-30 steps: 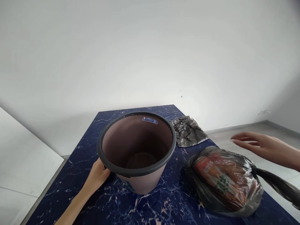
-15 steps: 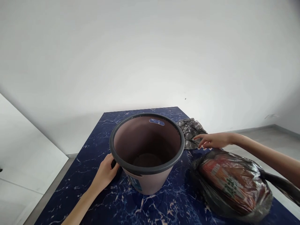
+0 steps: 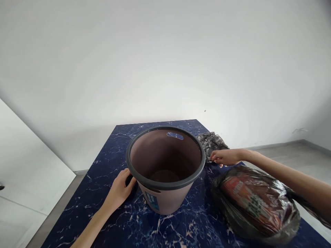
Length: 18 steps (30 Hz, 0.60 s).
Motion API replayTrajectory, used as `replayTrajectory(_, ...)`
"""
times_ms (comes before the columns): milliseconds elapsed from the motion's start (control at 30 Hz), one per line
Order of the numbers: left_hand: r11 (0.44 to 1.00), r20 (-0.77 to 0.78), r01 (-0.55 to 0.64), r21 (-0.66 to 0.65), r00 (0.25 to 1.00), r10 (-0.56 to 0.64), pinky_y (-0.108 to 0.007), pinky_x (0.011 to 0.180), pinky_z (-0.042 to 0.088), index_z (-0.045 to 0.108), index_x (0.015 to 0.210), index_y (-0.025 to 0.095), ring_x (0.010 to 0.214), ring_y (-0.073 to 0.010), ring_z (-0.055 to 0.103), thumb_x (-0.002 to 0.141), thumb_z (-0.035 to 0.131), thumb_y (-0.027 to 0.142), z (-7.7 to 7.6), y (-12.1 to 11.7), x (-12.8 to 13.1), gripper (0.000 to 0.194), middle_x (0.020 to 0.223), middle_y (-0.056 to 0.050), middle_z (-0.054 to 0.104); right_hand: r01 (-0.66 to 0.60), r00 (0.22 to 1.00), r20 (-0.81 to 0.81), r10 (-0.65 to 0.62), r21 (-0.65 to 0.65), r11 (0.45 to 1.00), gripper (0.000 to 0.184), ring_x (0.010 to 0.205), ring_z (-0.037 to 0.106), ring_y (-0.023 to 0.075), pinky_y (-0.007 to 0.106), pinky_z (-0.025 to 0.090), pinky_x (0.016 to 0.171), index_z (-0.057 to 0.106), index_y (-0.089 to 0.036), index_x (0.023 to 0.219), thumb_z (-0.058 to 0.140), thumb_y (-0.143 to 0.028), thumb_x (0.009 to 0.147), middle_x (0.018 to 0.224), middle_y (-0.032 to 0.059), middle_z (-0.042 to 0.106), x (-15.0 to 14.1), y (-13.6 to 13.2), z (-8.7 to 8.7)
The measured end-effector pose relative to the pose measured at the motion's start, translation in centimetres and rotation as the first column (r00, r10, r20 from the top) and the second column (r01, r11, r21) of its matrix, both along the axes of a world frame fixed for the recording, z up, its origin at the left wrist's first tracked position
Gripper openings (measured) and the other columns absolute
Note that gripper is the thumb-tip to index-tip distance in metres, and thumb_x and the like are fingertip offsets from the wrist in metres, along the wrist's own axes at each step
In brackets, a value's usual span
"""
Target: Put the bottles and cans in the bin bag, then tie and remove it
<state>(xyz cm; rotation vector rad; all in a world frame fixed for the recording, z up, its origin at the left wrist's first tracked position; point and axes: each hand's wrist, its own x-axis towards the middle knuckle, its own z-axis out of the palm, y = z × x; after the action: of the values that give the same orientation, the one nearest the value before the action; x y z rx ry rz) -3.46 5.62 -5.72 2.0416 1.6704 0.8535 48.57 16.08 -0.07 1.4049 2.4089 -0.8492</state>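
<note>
A brownish-pink trash bin [image 3: 168, 201] with a dark grey rim and a blue label stands upright on the table, its mouth facing up; no contents show inside. My left hand [image 3: 120, 187] rests on the tabletop beside the bin's left side, thumb and fingers apart, fingertips close to its wall; whether they touch is hard to tell. Something dark, perhaps shadow, shows between them. Behind the bin to the right lies a crumpled black plastic bag [image 3: 209, 140]. My right hand [image 3: 224, 157] pinches its near edge with bent fingers, fingertips partly hidden.
A filled, translucent black bag [image 3: 256, 203] holding a red printed package lies at the right, under my right forearm. The blue marble-patterned table [image 3: 103, 151] ends near a white wall [image 3: 165, 62]. White cabinet fronts [image 3: 28, 165] stand at the left.
My right hand has moved slightly left and down onto the crumpled bag, its fingers closing. The bin has shifted a little to the right, and my left hand's thumb and fingers have spread somewhat.
</note>
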Motion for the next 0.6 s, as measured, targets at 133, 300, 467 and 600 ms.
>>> replayTrajectory(133,1.0,0.009,0.006,0.004,1.0,-0.006,-0.046,0.098,0.061,0.08,0.128,0.027,0.12,-0.0383,0.07,0.105,0.048,0.059,0.4,-0.1,0.2,0.051,0.131,-0.013,0.078,0.117,0.983,-0.144,-0.114,0.017,0.993,0.049,0.096,0.075,0.022,0.046,0.065,0.094,0.071,-0.015,0.128,0.051,-0.056,0.112,0.149,0.0205,0.061,0.7,-1.3,2.1)
replayTrajectory(300,1.0,0.023,0.005,-0.001,1.0,-0.005,-0.046,0.094,0.06,0.082,0.112,0.026,0.109,-0.0365,0.072,0.102,0.049,0.059,0.9,-0.2,0.6,0.048,0.119,-0.014,0.08,0.242,0.904,-0.382,-0.191,0.091,0.966,0.068,0.113,0.074,0.0298,0.05,0.063,0.105,0.059,-0.025,0.155,0.035,-0.07,0.11,0.163,0.0176,0.049,0.9,-5.5,6.1)
replayTrajectory(467,1.0,0.043,-0.004,-0.008,0.999,0.005,-0.043,0.089,0.059,0.08,0.098,0.027,0.111,-0.0369,0.072,0.098,0.05,0.061,1.4,-0.3,0.9,0.046,0.111,-0.012,0.08,0.516,0.641,-0.694,-0.327,0.074,0.853,0.058,0.115,0.075,0.0309,0.053,0.062,0.112,0.07,-0.032,0.146,0.057,-0.07,0.104,0.167,0.0095,0.05,-0.6,-11.6,10.2)
replayTrajectory(600,0.999,0.07,-0.038,-0.016,0.997,0.039,-0.041,0.082,0.059,0.08,0.095,0.026,0.106,-0.037,0.074,0.094,0.051,0.066,2.2,-0.5,1.2,0.05,0.104,-0.012,0.081,0.644,0.349,-0.886,-0.305,-0.01,0.765,0.053,0.119,0.073,0.0307,0.05,0.06,0.115,0.069,-0.034,0.15,0.07,-0.056,0.101,0.152,0.0069,0.067,-2.3,-15.9,13.1)
